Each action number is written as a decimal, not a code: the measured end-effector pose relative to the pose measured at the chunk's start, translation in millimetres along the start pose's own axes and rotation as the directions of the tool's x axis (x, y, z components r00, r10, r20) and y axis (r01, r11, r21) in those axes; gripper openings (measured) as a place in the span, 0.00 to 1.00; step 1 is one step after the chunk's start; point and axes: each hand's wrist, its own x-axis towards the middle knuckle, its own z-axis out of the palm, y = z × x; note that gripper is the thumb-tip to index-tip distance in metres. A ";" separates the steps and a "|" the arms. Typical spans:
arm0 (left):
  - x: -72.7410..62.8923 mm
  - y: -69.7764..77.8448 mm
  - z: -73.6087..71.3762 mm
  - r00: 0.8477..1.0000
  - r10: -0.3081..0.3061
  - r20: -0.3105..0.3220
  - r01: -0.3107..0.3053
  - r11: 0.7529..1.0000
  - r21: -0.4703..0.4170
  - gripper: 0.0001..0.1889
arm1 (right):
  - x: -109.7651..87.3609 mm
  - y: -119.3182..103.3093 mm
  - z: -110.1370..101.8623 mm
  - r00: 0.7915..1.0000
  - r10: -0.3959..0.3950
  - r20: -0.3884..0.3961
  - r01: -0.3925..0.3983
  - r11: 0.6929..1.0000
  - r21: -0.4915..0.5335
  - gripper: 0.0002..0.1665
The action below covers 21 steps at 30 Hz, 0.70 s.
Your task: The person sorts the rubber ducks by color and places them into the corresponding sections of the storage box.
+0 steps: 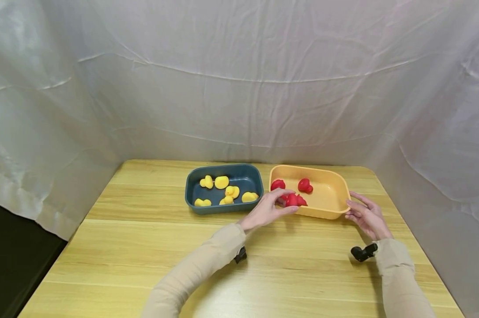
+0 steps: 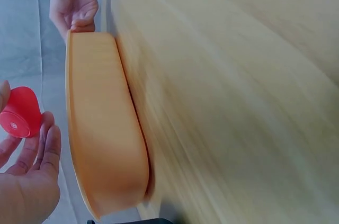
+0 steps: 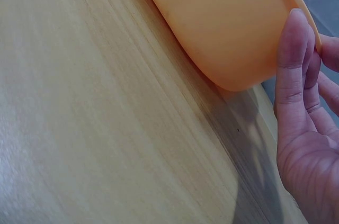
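A red rubber duck [image 1: 292, 200] is held between the thumb and fingers of my left hand [image 1: 268, 209], at the near left side of the orange plastic bin [image 1: 326, 214]. In the left wrist view the duck [image 2: 22, 112] shows its flat, marked underside, beside the bin's rim. My right hand [image 1: 367, 216] pinches the bin's right end; in the right wrist view the thumb [image 3: 293, 49] lies along the outer wall and other fingers reach past the rim. Inside the bin lie a red duck [image 1: 305, 185] near the back and another red duck [image 1: 278, 184] at the left.
A dark blue bin [image 1: 223, 209] stands left of the orange one, holding several yellow rubber ducks [image 1: 249, 197]. Both are near the back of the wooden table [image 1: 144, 247]. Pale sheeting [image 1: 239, 110] hangs behind and at both sides. A black camera mount sits at each wrist.
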 end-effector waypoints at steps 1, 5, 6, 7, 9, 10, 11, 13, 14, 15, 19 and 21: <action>1.4 0.5 0.8 1.000 -0.006 -0.001 0.006 1.000 0.002 0.28 | -0.1 0.0 0.1 1.000 0.000 0.001 0.000 1.000 0.001 0.20; 7.7 2.3 4.1 0.999 -0.033 -0.012 0.032 0.999 -0.009 0.28 | -0.6 0.0 0.1 1.000 -0.002 0.006 0.002 1.000 -0.004 0.20; 9.3 2.9 4.9 0.999 -0.034 -0.015 0.034 0.999 -0.018 0.28 | -0.7 0.1 0.1 1.000 -0.003 0.007 0.003 1.000 -0.007 0.20; 11.1 3.3 5.7 0.999 -0.036 -0.018 0.035 0.999 -0.025 0.27 | -0.8 0.1 0.1 1.000 -0.003 0.009 0.003 1.000 -0.008 0.20; 14.8 4.2 7.5 0.999 -0.029 -0.021 0.029 0.999 -0.040 0.26 | -0.9 0.0 0.2 1.000 -0.003 0.011 0.003 1.000 -0.011 0.20; 16.5 4.8 8.3 0.999 -0.028 -0.022 0.027 0.999 -0.043 0.26 | -0.8 0.0 0.2 1.000 -0.004 0.010 0.004 1.000 -0.012 0.20; 18.4 5.4 9.3 0.999 -0.025 -0.023 0.024 0.998 -0.050 0.25 | -0.7 -0.1 0.2 1.000 -0.004 0.010 0.004 1.000 -0.011 0.20; 21.7 6.9 11.2 0.999 -0.032 -0.022 0.031 0.998 -0.061 0.25 | -0.5 -0.2 0.2 1.000 -0.005 0.009 0.005 1.000 -0.009 0.20; 23.3 7.6 12.0 0.999 -0.038 -0.021 0.036 0.997 -0.068 0.26 | -0.3 -0.2 0.2 1.000 -0.005 0.008 0.005 1.000 -0.007 0.20; 24.9 8.3 12.7 0.999 -0.045 -0.019 0.044 0.996 -0.072 0.26 | -0.2 -0.2 0.2 1.000 -0.005 0.007 0.005 1.000 -0.003 0.20; 31.0 10.6 15.8 0.998 -0.067 -0.015 0.065 0.994 -0.083 0.27 | -0.5 -0.1 0.8 1.000 -0.002 0.004 0.002 1.000 0.003 0.20; 34.5 11.1 17.6 0.998 -0.066 -0.014 0.065 0.994 -0.089 0.27 | -0.8 -0.1 1.3 1.000 -0.002 0.003 0.002 1.000 0.003 0.20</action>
